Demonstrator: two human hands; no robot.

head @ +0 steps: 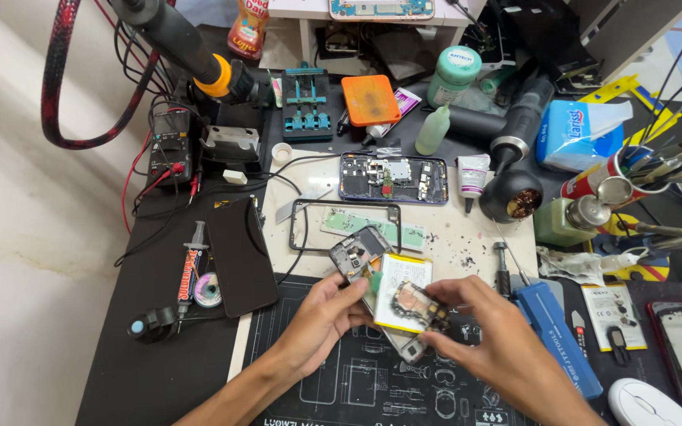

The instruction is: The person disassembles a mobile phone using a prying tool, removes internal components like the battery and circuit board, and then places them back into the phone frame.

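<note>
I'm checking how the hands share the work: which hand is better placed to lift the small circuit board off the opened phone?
Probably the right hand: its fingertips already pinch the circuit board lying over the white battery. The left hand grips the opened phone from its side, steadying it.

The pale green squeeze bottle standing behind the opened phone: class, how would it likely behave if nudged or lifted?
The squeeze bottle stands upright, tall on a narrow base, so a sideways nudge would probably tip it. It looks like thin translucent plastic, so it is likely light and would give under a squeeze. Its body looks round, so on its side it might roll toward the opened phone.
</note>
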